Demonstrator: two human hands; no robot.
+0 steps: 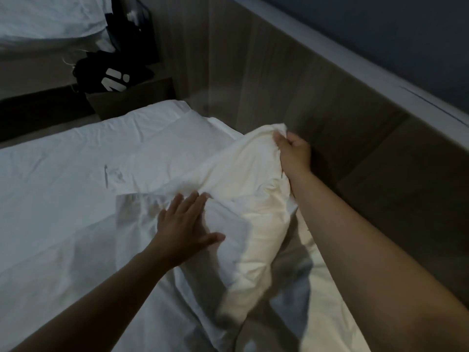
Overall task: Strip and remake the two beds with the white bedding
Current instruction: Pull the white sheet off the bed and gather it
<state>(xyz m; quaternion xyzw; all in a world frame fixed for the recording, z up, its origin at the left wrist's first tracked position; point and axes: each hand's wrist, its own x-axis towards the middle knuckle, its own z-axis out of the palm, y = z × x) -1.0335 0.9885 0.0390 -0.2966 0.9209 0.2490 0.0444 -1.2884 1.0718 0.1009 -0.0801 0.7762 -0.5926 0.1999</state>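
Right hand (294,151): fingers closed tight around a bunched corner of the white pillow (256,214), right of centre in the frame, close to the headboard.
Left hand (185,224): fingers spread wide and flat, pressing on the pillow's lower left part; holding nothing.
Pillow: cream-white, lifted at the gripped corner, running down toward the bottom centre.
Bed (63,199): covered in a wrinkled white sheet, filling the left and centre.
Headboard (291,85): wood-panelled, running diagonally across the right.
Nightstand (132,100): upper left, carrying a black bag (106,72) with white lettering.
Second bed (45,19): white bedding in the top left corner.
Light: dim.
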